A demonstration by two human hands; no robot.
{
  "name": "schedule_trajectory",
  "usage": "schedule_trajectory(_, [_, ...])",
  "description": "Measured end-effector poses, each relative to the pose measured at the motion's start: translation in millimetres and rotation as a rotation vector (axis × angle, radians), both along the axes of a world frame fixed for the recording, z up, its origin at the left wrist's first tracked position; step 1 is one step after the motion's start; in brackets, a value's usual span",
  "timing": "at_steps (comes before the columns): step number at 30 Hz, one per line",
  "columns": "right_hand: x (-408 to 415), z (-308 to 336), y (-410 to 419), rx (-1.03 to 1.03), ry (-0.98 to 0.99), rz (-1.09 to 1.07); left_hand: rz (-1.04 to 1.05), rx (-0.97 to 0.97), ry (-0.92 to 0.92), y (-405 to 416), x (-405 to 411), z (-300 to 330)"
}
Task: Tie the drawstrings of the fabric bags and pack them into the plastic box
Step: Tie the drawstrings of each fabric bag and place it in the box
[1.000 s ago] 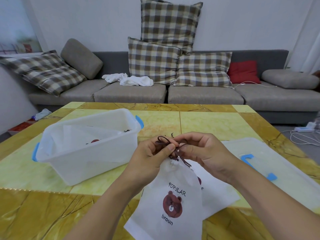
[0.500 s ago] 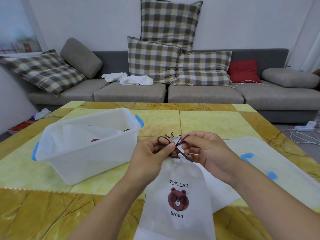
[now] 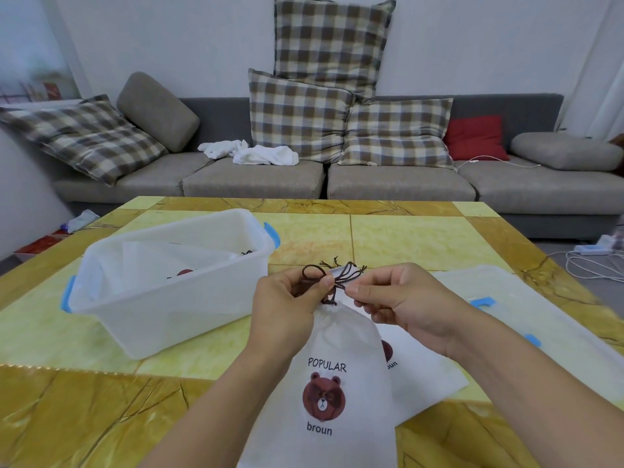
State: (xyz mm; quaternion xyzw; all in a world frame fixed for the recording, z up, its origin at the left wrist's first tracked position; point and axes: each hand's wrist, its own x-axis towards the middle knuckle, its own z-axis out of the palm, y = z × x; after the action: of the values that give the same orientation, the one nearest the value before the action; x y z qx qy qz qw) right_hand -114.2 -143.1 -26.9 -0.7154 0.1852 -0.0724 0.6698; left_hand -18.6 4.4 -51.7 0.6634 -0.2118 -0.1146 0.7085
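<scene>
Hands are working a brown drawstring (image 3: 332, 282) atop a white bag (image 3: 341, 376): left hand (image 3: 290, 305) pinching its loop, right hand (image 3: 398, 300) apparently pinching the loose ends, plastic box (image 3: 162, 298) sitting left.

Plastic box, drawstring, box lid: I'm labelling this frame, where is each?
plastic box (image 3: 162, 309), head view, front wall.
drawstring (image 3: 312, 270), head view, loop above left thumb.
box lid (image 3: 553, 319), head view, bare top surface.

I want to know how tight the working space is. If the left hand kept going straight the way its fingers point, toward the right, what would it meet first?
Probably the right hand. The left hand pinches the brown drawstring and its fingertips face the right hand's fingertips across the knot above the fabric bag, with only cord between them. Depth is hard to judge.
</scene>
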Motion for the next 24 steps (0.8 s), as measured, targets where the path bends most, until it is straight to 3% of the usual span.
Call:
schedule_trajectory(6, [3, -1, 11, 0.126, 0.003, 0.026, 0.005, -0.025, -0.025, -2, -6, 1])
schedule_trajectory(16, [6, -12, 16, -0.166, -0.149, -0.076, -0.123, -0.177, 0.308, 3, -10, 10])
schedule_trajectory(22, [8, -15, 24, -0.082, -0.18, -0.104, -0.118, -0.155, 0.174, 6, -10, 11])
schedule_trajectory(24, [10, -15, 27, -0.067, -0.201, -0.158, -0.065, -0.102, 0.042, 6, -9, 10])
